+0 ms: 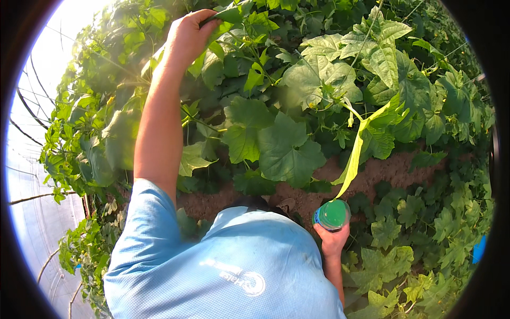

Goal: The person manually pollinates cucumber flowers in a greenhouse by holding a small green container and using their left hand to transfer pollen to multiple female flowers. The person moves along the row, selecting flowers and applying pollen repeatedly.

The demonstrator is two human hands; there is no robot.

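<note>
My left hand is raised at the upper left, its thumb and fingers closed on the edge of a green leaf of a climbing vine. Lower right, near my body, my right hand is wrapped around a clear plastic bottle or jar with a green top; what is inside cannot be told. A bright yellow-green leaf, seen nearly edge-on, hangs just above the bottle. Small yellowish flowers or buds show on the vine stems.
Dense vines with broad lobed leaves rise before me. Thin strings run up through them. Brown soil shows below, with more low plants at the right. Curved poles and pale sheeting stand at the left. A blue object is at the right edge.
</note>
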